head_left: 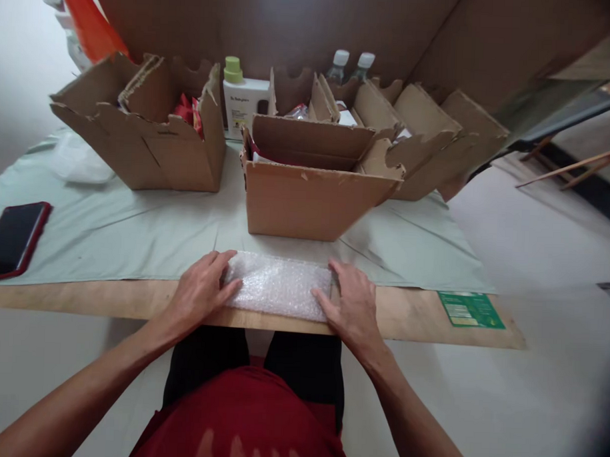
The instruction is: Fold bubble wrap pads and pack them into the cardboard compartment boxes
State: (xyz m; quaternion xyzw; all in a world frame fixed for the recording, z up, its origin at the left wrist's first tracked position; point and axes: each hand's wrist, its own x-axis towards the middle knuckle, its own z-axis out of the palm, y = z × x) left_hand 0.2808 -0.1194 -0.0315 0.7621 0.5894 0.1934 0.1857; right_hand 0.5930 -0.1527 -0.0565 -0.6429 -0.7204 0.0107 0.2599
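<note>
A flat rectangular piece of bubble wrap [280, 285] lies at the front edge of the table, partly on the cloth and partly on bare wood. Whether it is folded around something, I cannot tell. My left hand [201, 285] grips its left end, thumb on top and fingers at the far corner. At the right end my right hand [350, 298] holds it the same way, thumb pressed on the surface. Just beyond the wrap stands an open cardboard box [296, 201] with something dark red and white inside.
Behind are more open cardboard boxes [182, 159], a white bottle with a green cap [242, 106] and two white-capped bottles [339, 66]. A phone [14, 238] lies at the left on the pale green cloth [135, 229]. A green card [471, 309] rests on the right wooden edge.
</note>
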